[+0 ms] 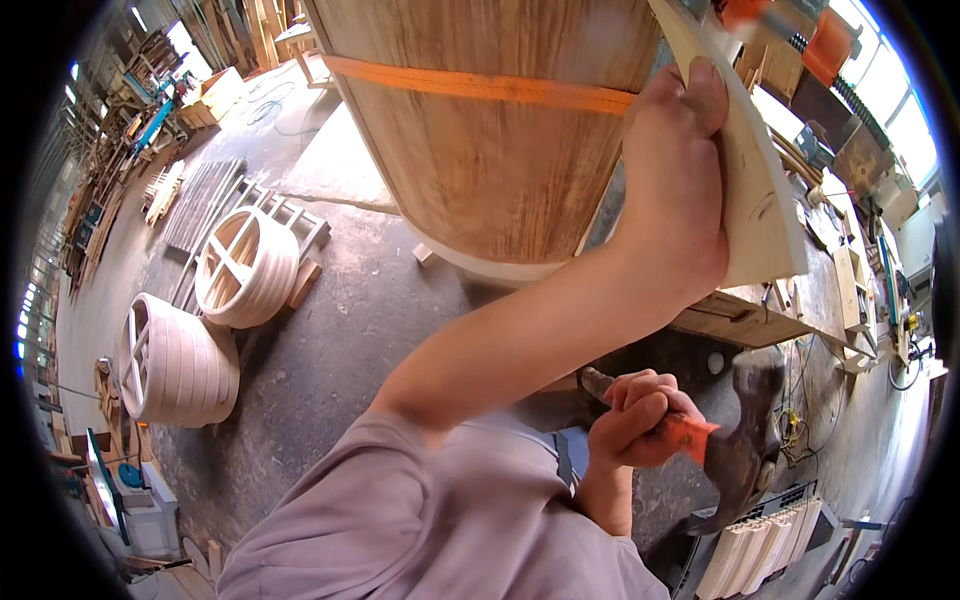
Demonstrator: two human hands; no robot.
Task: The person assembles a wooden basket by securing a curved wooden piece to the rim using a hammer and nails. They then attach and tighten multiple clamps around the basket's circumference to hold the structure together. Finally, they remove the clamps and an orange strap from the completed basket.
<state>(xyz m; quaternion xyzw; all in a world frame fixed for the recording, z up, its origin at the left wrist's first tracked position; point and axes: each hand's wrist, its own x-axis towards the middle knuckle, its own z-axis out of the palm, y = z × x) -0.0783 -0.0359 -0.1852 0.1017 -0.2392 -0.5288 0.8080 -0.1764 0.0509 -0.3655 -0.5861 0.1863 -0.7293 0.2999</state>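
Observation:
My left arm reaches across to the upper right. There my left hand (680,130) is closed on the edge of a thin, pale, curved wooden panel (762,190); part of the fingers is hidden. Right beside that hand stands a large brown wooden panel (490,150) with rounded lower corners and a pale rim. An orange strap (480,86) runs across it. Lower down, close to my body, my right hand (645,420) is closed around a dark, stick-like handle (596,384). A flat orange-red piece (690,436) sticks out of the fist; its kind is unclear.
An orange clamp (828,48) with a threaded rod is at the upper right, above a cluttered bench (745,318). Two round ribbed wooden frames (180,365) stand on the floor at left, by stacked slats (205,205). Pale wooden strips (765,550) lie at the lower right.

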